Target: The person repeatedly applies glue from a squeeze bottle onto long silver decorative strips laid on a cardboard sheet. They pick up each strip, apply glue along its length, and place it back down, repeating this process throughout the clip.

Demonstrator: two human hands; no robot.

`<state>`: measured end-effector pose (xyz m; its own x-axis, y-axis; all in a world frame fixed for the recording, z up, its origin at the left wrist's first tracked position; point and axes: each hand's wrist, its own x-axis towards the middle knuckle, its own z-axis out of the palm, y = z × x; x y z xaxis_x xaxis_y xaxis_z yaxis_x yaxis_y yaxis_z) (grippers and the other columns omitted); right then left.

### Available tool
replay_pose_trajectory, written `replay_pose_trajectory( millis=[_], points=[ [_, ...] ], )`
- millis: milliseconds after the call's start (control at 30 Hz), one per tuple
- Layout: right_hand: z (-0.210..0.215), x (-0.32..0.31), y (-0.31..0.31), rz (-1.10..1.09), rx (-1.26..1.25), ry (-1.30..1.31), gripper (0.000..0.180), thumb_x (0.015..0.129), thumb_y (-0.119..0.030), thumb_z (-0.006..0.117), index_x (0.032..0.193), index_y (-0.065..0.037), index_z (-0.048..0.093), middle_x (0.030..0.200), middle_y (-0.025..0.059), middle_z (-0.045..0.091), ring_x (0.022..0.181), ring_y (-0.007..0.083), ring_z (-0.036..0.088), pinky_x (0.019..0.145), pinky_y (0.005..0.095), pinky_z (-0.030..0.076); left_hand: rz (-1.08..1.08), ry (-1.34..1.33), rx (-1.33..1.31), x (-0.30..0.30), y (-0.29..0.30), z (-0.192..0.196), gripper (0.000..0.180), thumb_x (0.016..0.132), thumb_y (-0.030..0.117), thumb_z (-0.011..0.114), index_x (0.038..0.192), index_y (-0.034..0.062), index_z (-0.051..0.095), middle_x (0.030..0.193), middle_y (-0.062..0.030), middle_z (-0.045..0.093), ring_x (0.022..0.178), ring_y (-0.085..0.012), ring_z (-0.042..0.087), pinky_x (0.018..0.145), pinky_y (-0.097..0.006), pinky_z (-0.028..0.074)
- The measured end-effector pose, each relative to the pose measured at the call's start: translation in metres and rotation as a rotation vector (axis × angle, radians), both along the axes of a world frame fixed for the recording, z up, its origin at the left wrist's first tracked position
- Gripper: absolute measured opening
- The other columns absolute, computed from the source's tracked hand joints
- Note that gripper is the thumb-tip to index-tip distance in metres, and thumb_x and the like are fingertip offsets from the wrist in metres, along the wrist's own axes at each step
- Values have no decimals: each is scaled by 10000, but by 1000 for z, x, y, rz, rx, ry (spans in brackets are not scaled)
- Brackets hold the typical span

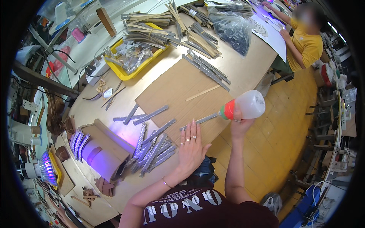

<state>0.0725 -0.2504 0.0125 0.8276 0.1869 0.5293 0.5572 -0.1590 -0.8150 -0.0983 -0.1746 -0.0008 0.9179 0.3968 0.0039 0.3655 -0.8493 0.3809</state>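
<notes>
At frame centre, the left hand [192,146] lies flat, fingers [189,131] spread, pinning a grey strip [201,120] on cardboard [178,89]; the right hand [239,123] fingers curl around a squeeze bottle [247,105].

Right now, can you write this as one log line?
left hand: flat on cardboard, holding strip | right hand: tipping glue bottle onto strip

Translucent squeeze bottle [249,104] with red nozzle, tipped sideways, nozzle touching one grey glittery strip [200,120] lying flat on brown cardboard sheet [178,89].
</notes>
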Motion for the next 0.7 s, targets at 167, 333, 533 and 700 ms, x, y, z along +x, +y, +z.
replay_pose_trajectory(
  millis=[167, 333, 533, 700],
  points=[
    [5, -7, 15, -16, -13, 37, 321, 819, -294, 745, 934, -13, 642, 859, 71, 652, 790, 193, 625, 757, 329, 492, -9, -8, 12, -2, 2, -6, 820, 888, 510, 547, 1438, -53, 316, 1525, -219, 264, 1428, -339, 232, 1159, -457, 180],
    [-6, -21, 18, 77, -111, 44, 374, 780, -295, 784, 954, 2, 637, 882, 90, 667, 802, 217, 646, 772, 343, 502, -10, 10, 36, 0, 1, -6, 811, 892, 512, 537, 1436, -51, 325, 1525, -219, 266, 1437, -333, 216, 1161, -460, 171],
    [-29, -32, 24, 48, -142, -81, 651, 752, -325, 810, 1173, 52, 487, 1037, 155, 628, 868, 263, 648, 796, 369, 504, -11, 43, 93, 0, 1, -5, 817, 885, 521, 539, 1442, -38, 325, 1529, -212, 266, 1442, -316, 210, 1162, -471, 158],
    [-26, -1, 6, -97, -117, -149, 285, 816, -217, 730, 951, 15, 632, 893, 90, 655, 825, 198, 627, 802, 332, 487, 10, -45, 55, 0, 0, -7, 827, 845, 492, 601, 1421, -48, 354, 1510, -222, 291, 1421, -341, 245, 1149, -511, 166]
  ],
)
